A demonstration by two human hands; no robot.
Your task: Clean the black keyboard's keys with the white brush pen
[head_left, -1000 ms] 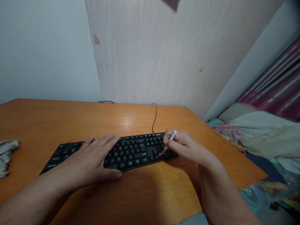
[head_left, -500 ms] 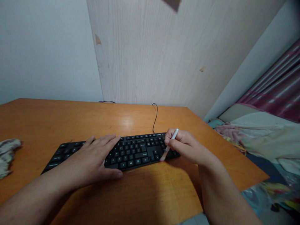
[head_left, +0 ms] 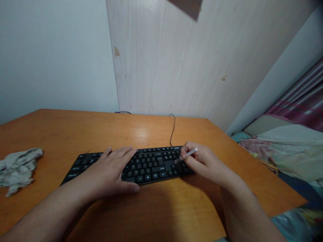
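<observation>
Pinching the white brush (head_left: 191,152), the right hand (head_left: 202,160) needs light strokes over the keyboard (head_left: 148,167)'s right side, the spread-fingered left hand (head_left: 113,173) steadying it.

Dim light casts soft shadows and glare on the desk (head_left: 140,133).
</observation>
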